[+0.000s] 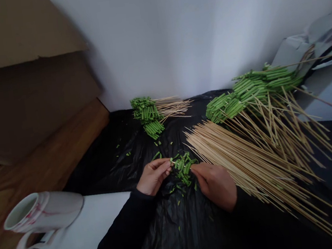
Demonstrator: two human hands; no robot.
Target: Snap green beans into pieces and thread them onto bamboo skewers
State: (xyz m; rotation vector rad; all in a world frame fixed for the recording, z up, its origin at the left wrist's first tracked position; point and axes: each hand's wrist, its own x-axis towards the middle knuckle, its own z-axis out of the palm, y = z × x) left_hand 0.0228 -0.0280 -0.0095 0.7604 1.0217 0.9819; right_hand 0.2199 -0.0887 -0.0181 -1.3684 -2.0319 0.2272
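Note:
My left hand (pixel 155 175) is closed, thumb and forefinger pinching a short cut piece of green vegetable stem (pixel 171 161) by the tip of a thin skewer. Opposite it, the fingers of my right hand (pixel 216 183) are closed on what appears to be that bamboo skewer, mostly hidden by the fingers and the green bits behind. Between and below both hands lies a loose heap of cut green stem pieces (pixel 184 170). To the right, a big bundle of bare bamboo skewers (pixel 245 158) reaches close to my right hand.
Black plastic sheeting (pixel 104 166) covers the work surface. Skewers loaded with green stems (pixel 147 114) lie by the wall, and a larger pile of loaded skewers (pixel 250 88) lies right. At left are a white mug (pixel 60 207), a white sheet (pixel 104 215) and a cardboard box (pixel 32 98).

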